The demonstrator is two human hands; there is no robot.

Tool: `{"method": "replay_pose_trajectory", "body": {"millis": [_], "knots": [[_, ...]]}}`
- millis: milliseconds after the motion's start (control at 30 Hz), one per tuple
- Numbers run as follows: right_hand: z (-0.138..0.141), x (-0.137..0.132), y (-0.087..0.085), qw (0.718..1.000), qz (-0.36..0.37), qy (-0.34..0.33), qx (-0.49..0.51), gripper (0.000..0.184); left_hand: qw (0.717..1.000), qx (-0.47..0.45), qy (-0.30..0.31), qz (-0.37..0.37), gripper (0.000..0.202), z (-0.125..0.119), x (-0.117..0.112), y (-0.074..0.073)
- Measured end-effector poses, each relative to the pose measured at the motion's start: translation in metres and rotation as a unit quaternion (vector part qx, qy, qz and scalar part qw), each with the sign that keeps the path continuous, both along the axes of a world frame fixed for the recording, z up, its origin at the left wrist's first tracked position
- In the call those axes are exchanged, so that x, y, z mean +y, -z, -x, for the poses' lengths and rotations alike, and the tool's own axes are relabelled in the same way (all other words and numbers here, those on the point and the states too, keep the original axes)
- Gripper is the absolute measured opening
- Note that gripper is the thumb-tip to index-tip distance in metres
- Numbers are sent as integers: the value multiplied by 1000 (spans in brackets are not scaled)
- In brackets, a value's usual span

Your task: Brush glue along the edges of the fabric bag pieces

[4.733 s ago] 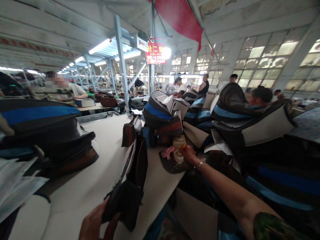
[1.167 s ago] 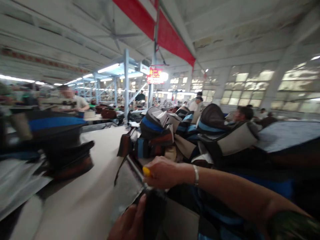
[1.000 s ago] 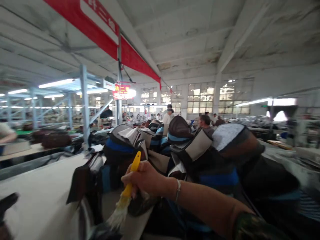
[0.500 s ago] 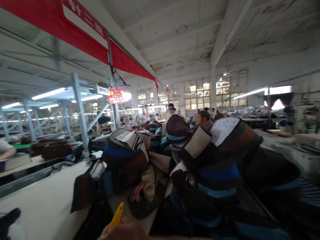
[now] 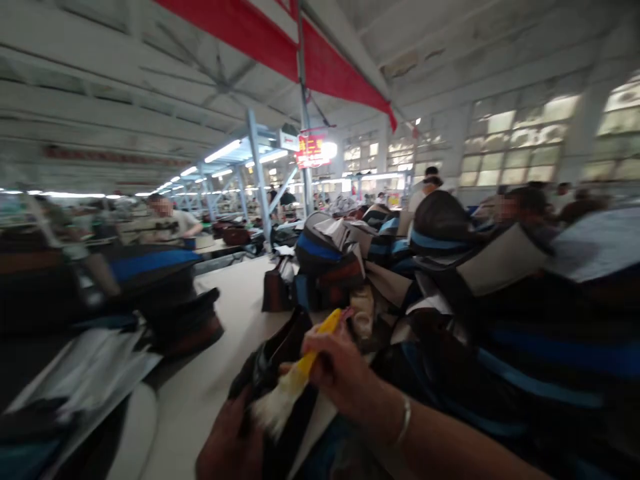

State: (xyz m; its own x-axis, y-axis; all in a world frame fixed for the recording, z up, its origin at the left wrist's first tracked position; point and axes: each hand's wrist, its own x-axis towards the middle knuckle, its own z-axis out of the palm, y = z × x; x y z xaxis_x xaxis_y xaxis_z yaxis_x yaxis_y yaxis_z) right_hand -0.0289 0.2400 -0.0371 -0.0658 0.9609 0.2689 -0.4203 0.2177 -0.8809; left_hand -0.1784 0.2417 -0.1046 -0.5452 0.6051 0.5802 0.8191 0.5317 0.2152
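My right hand (image 5: 340, 370) is closed around the yellow handle of a brush (image 5: 295, 383). Its pale bristles point down and left onto a dark fabric piece (image 5: 273, 363). My left hand (image 5: 227, 447) grips that dark piece from below at the bottom edge of the view. A bracelet sits on my right wrist. The whole view is smeared by motion.
A long pale table (image 5: 220, 373) runs away from me. Stacks of black, blue and brown bag parts (image 5: 155, 293) lie on its left and a larger heap (image 5: 450, 280) on its right. People (image 5: 170, 223) work at other tables behind. A red banner (image 5: 325, 60) hangs overhead.
The view swung back to the left and down. My right hand with the brush rose into view and the bristles now touch the dark piece; my left hand reappeared under it.
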Motion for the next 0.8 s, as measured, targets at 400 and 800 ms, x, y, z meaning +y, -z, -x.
{"method": "replay_pose_trajectory", "body": {"millis": [400, 800], "knots": [[-8, 3, -32, 903, -325, 190, -208, 21, 711, -514, 460, -138, 40, 15, -11, 0], [-1, 26, -34, 780, -483, 199, -345, 9, 592, -639, 470, -141, 40, 19, -11, 2]]}}
